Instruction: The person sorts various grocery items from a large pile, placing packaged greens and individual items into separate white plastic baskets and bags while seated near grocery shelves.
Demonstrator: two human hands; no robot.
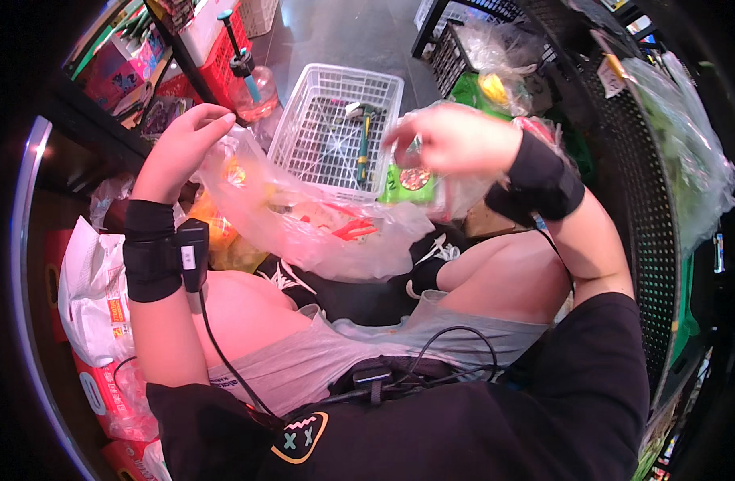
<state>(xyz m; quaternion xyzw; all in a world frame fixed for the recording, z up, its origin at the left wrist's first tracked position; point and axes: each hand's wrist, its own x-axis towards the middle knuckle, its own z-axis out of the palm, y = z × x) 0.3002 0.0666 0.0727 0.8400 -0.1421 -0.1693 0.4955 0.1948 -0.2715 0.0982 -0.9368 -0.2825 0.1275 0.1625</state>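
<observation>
My left hand (190,144) is raised at the upper left, its thumb and fingers pinched on the edge of a translucent plastic bag (337,252). That bag hangs in front of my knees, with red items visible in it. My right hand (457,138) is blurred, raised at the upper right with bent fingers; whether it touches plastic cannot be told. Between and beyond my hands stands a white plastic basket (343,75) with a green-handled tool (363,144) inside. A green packet (406,186) lies beside the basket, below my right hand.
A pump sprayer bottle (256,90) stands near a red crate (223,60) at the upper left. Orange-yellow packaging (214,216) lies below my left hand. A black perforated panel (650,240) runs along my right, with bagged greens (692,162) beyond. White packages (96,288) are at my left.
</observation>
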